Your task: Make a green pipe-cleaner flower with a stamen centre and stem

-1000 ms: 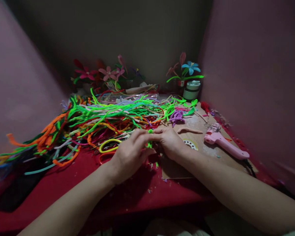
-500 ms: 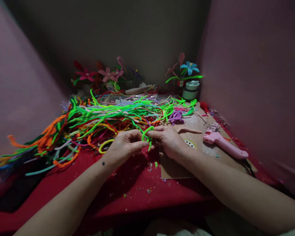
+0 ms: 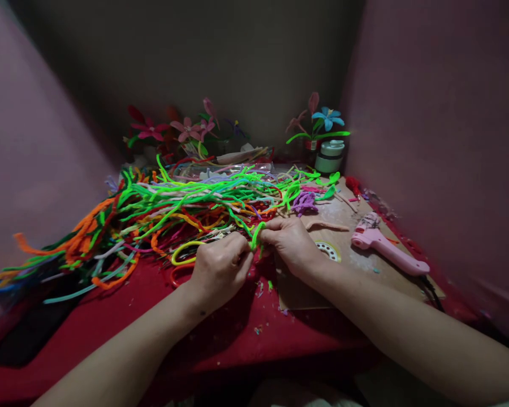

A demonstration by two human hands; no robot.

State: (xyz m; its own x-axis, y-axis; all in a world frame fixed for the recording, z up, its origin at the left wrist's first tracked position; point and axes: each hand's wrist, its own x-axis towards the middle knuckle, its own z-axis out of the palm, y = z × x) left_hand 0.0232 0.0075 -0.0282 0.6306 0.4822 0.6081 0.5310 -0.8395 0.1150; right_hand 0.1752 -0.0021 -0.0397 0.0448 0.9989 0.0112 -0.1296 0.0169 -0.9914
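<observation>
Between my hands is a bright green pipe cleaner [image 3: 258, 233], bent into a narrow loop. My left hand [image 3: 223, 261] is closed, thumb and curled fingers pinching its lower left side. Thumb and fingertips of my right hand [image 3: 290, 242] pinch the same piece from the right, and its upper curve shows above them. The ends are partly hidden by my fingers. Just left of my left hand lie scissors with yellow and orange handles [image 3: 187, 252]. A large heap of coloured pipe cleaners [image 3: 186, 195] spreads behind both hands.
A pink glue gun [image 3: 390, 249] rests on a brown board [image 3: 309, 291] at right, near a white spool [image 3: 328, 251]. Pipe-cleaner flowers [image 3: 186, 130] and a lidded pale green jar [image 3: 330, 156] stand at the back. A dark flat object [image 3: 21, 336] lies front left on the red cloth [image 3: 237, 353].
My left hand has rolled over, its back now facing up, and its grip has shifted on the pipe cleaner. The green loop is narrower. My right hand has barely moved.
</observation>
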